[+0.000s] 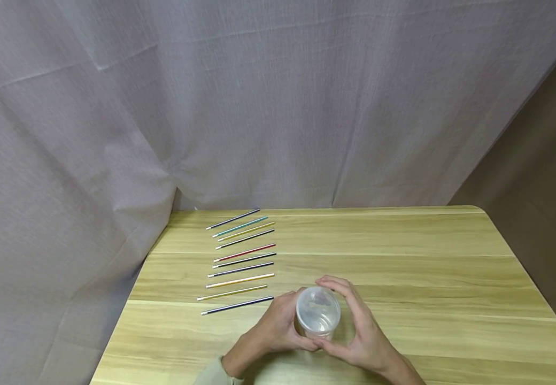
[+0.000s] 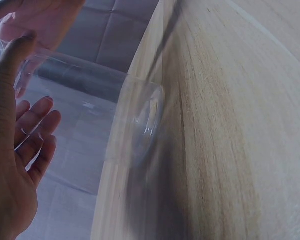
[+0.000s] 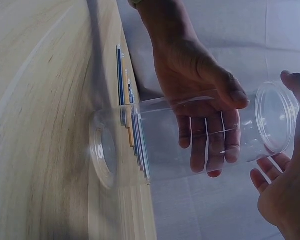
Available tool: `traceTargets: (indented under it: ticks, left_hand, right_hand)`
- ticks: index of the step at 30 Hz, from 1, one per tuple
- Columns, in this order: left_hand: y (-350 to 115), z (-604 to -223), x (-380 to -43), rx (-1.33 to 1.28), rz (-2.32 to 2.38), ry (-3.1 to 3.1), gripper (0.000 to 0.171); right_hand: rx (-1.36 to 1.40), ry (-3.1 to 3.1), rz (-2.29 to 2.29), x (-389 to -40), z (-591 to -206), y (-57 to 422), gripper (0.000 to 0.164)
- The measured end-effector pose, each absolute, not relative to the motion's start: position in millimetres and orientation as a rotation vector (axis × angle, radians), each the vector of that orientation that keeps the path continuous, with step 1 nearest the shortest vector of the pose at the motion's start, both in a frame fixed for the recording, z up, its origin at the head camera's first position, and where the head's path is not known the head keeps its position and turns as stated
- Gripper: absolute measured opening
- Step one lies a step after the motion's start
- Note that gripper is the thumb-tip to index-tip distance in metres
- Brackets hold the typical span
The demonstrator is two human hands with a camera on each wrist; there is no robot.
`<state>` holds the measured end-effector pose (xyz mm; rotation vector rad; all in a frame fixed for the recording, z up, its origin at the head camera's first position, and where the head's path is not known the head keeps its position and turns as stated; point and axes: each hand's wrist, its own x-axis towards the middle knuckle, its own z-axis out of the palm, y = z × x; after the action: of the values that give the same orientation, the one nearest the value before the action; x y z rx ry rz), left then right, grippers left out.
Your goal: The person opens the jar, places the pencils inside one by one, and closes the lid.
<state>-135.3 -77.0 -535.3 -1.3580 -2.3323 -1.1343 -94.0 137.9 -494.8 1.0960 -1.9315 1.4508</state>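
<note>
A clear plastic jar (image 2: 90, 112) with a translucent lid (image 1: 317, 307) stands upright near the table's front edge; I cannot tell whether its base touches the wood. My left hand (image 1: 283, 323) holds the jar's side, its thumb in front and its fingers behind, as the right wrist view shows through the clear wall. At the top, my right hand (image 1: 362, 334) grips round the lid, with thumb and fingers on opposite sides of the rim. No contents are visible inside the jar.
Several pencils (image 1: 244, 253) in different colours, each with a white end, lie in a slanted column left of the jar on the wooden table (image 1: 403, 256). A grey curtain (image 1: 278, 107) hangs behind the table and down its left side.
</note>
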Motion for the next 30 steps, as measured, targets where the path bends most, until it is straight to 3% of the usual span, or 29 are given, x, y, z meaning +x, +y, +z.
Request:
traceTargets:
  ticks: [11,30]
  left_hand:
    - [-76,-535,-135,-1.347,-1.165,-2.32,0.081]
    - [-75,-534,-135,-1.36,-1.153,-2.318,0.092]
  right_hand:
    - [1.083,-1.931,1.446,-95,-491,138,0.081]
    - [1.212,-1.902,1.45,-100,-485,139,0.087]
